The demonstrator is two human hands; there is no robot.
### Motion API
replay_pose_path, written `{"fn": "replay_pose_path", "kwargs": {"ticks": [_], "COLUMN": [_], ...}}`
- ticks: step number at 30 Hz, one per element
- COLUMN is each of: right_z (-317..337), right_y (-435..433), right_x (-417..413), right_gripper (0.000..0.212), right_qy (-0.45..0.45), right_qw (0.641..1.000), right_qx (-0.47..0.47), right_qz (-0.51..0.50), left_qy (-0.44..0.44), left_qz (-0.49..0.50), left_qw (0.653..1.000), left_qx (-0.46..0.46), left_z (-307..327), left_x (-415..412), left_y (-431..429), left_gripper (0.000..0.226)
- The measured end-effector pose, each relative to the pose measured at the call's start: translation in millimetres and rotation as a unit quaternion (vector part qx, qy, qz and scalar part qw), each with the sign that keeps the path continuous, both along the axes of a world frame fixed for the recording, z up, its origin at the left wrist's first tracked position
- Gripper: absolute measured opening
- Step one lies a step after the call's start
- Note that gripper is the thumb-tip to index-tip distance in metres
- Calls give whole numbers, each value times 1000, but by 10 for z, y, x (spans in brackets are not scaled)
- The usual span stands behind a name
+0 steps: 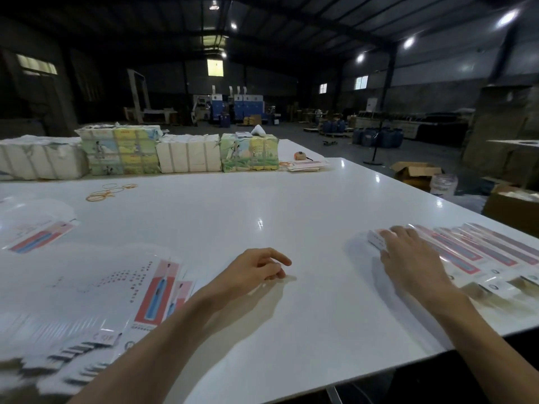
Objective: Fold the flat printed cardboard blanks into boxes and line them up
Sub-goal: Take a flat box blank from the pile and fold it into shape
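Blanks left, boxes right

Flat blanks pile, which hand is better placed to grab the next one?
Probably left. The left hand is empty and nearer the pile of flat blanks, while the right hand rests on the end box of the folded row.

A glossy white table carries flat blanks, folded boxes, rubber bands and strapped bundles.

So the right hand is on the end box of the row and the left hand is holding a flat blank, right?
No: the head view shows the left hand empty, fingers loosely curled over the table. The right hand is on the row's end box.
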State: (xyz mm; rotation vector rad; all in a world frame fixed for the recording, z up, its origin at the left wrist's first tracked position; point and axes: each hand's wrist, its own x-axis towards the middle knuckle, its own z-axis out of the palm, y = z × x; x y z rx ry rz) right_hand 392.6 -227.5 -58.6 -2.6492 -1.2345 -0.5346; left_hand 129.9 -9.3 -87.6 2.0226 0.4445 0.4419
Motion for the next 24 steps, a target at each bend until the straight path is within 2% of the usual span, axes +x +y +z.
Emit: {"fn": "replay_pose_path", "kwargs": {"ticks": [3, 7, 13, 16, 18, 20, 22, 24], "right_z": [200, 342, -73, -190, -212, -228, -241, -239], "right_y": [411, 1090, 1548, 1609, 1634, 1635, 1652, 1678], "right_x": [-320, -851, -1162, -1018, -928, -879, -863, -859], "right_gripper": [39, 25, 19, 21, 22, 23, 24, 25], "right_qy": [12, 64, 196, 258, 296, 325, 334, 343], "right_qw": [995, 972, 943, 920, 902, 887, 882, 875], "right_qx": [30, 82, 156, 210, 239, 256, 259, 260], "right_qz": [94, 213, 220, 205, 205, 204, 209, 220], "left_qy": [4, -11, 5, 35, 102, 197, 325, 444], "left_qz": [12, 29, 81, 135, 197, 251, 297, 332], "left_qw": [1000, 999, 995, 981, 934, 876, 823, 761], "left_qx": [5, 7, 56, 136, 280, 363, 358, 337], "left_z": [31, 46, 74, 159, 311, 485, 653, 791], "left_x": [-16, -46, -74, -63, -104, -234, -429, -630], "left_y": [-27, -53, -135, -234, -230, -169, -82, -17], "left_gripper": [25, 28, 28, 29, 23, 21, 33, 58]}}
